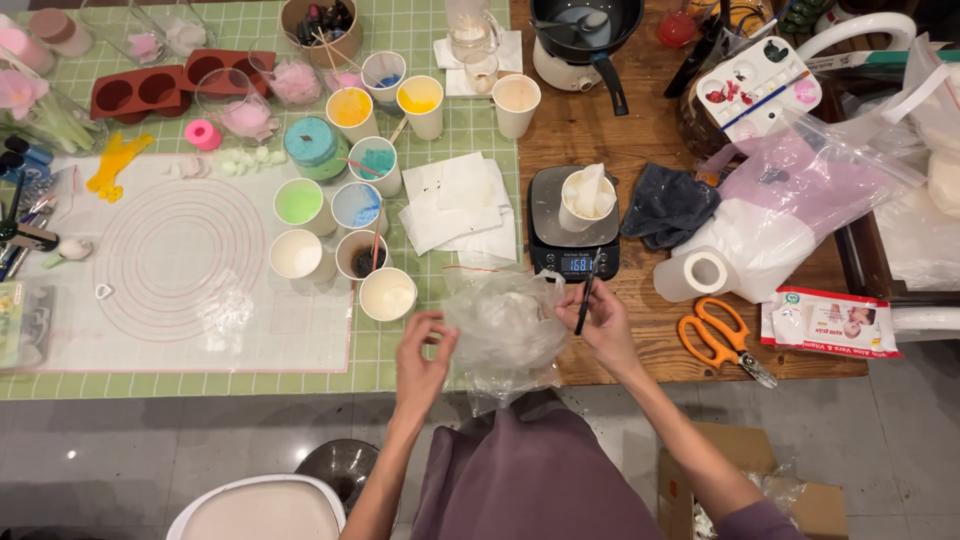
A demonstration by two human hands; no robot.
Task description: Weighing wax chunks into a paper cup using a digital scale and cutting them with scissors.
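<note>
The clear plastic bag (505, 335) is hanging over the table (600, 130) edge just below the scale (573, 222), the left hand (422, 352) pinching its rim while the right hand (600, 322) is gripping its other side together with a thin black stick (587, 292). Loosening fingers could be letting it sag and spill. Cups (388, 294) left of the scale and scissors (722, 338) to its right are crowding the hands.

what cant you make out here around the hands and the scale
- Head view: contents of the clear plastic bag; its crumpled film blurs them.
- Left hand fingertips, tucked behind the bag.
- Thin black tool in the right hand: too small to identify.
- White lump in the cup on the scale: unclear.
</note>
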